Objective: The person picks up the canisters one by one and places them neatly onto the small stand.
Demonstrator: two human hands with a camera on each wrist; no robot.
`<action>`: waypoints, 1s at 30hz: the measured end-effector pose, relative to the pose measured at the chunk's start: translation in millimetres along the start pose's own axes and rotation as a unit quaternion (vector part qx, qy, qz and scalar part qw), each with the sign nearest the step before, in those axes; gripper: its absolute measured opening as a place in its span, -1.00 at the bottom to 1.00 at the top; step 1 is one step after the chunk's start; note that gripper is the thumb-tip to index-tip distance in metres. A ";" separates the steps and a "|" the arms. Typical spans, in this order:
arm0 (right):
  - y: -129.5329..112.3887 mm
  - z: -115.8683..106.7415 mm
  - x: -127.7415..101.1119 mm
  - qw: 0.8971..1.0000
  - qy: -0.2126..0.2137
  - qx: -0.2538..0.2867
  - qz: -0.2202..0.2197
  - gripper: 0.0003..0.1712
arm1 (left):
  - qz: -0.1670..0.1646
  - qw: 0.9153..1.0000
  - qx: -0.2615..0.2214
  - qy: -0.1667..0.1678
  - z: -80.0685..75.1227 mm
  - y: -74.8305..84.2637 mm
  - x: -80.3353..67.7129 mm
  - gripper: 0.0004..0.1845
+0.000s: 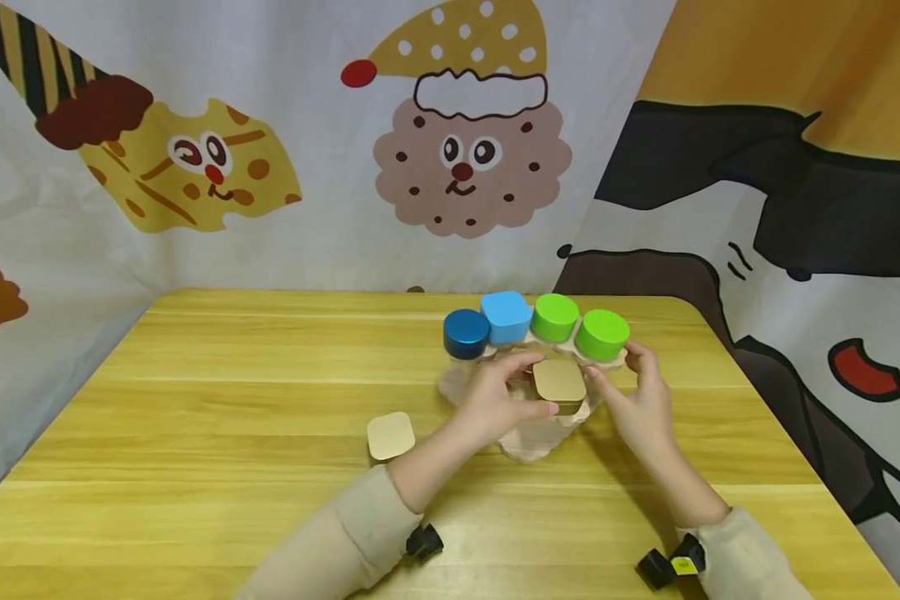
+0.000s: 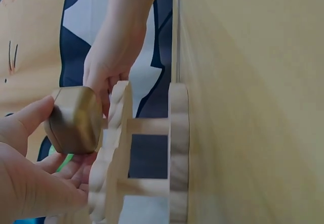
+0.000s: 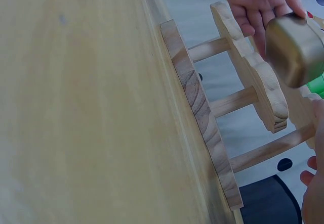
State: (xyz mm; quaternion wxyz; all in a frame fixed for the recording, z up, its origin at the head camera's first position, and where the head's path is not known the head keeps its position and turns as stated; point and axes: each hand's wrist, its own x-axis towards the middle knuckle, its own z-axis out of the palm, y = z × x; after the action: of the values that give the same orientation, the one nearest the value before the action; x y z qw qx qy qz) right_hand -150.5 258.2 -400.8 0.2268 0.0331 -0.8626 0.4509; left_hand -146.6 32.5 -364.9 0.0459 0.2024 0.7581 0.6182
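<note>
No writing, brand or label can be read on any of the things here; the cloth backdrop (image 1: 270, 125) carries only cartoon figures, a yellow cheese wedge with eyes at the left and a brown cookie face under a dotted cap in the middle.

Furthest left on the wooden table (image 1: 195, 400) lies a loose beige square lid (image 1: 391, 436), flat and alone, well apart from the rack and just beside the left forearm.

The left hand (image 1: 499, 398) comes next. Its fingers curl around the left side of a jar with a tan square lid (image 1: 559, 382), thumb at the near edge and fingertips at the far edge of the lid. The left wrist view shows the thumb against the jar's brassy side (image 2: 76, 120) with fingers below it, so the hand grips the jar rather than merely touching it.

The jar sits at the front middle of a pale wooden rack (image 1: 528, 442), over the rack's top plate; whether it is seated in a hole or raised just above one cannot be told. The right wrist view shows the rack's two scalloped plates joined by dowels (image 3: 223, 107).

Along the rack's back row stand four more jars: a dark blue round lid (image 1: 466, 329), a light blue square lid (image 1: 506, 316), and two green round lids (image 1: 555, 316) (image 1: 602, 333).

The right hand (image 1: 640, 400) pinches the jar's right side, thumb tip on the lid's right edge, other fingers bent behind it near the rightmost green lid.
</note>
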 end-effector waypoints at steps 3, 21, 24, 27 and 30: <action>-0.3 0.2 -0.2 1.000 0.000 -0.003 -0.003 -0.28 | -0.005 1.000 0.008 0.003 3.3 -2.2 1.7 -0.31; -0.3 1.3 0.5 1.000 0.007 0.000 -0.008 -0.29 | -0.020 0.998 0.063 0.005 13.8 -4.2 6.4 -0.29; -0.7 0.9 0.2 1.000 0.006 -0.002 -0.006 -0.29 | -0.020 0.998 0.065 0.001 13.6 -4.6 6.3 -0.28; -1.3 0.6 0.1 1.000 0.006 -0.003 -0.006 -0.29 | -0.019 0.998 0.061 -0.002 12.8 -4.7 6.1 -0.28; -1.5 0.7 -0.1 1.000 0.006 -0.003 -0.009 -0.30 | -0.018 0.999 0.049 -0.007 11.2 -4.6 5.9 -0.26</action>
State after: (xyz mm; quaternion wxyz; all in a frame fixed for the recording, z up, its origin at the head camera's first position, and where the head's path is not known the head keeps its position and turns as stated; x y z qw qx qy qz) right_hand -150.3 256.8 -400.0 0.2358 0.0377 -0.8625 0.4462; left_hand -149.6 44.2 -370.8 0.0527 0.1953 0.7907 0.5778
